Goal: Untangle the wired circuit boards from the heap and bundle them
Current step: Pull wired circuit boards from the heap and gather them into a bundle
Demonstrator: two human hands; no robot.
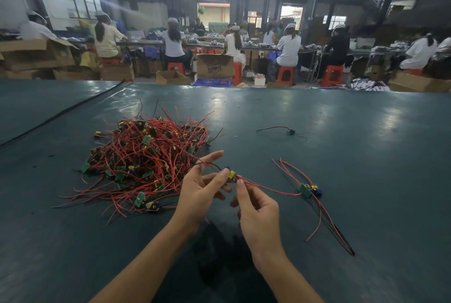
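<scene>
Red wire (268,188) pinched in our right hand (256,205), circuit board (231,174) pinched in our left hand (200,188), near the heap (146,156); next we probably tease it free, gently.

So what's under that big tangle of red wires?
The heap lies on the dark green table cover. Small green circuit boards poke out at its edges. Whatever lies deeper is hidden by the tangle.
</scene>
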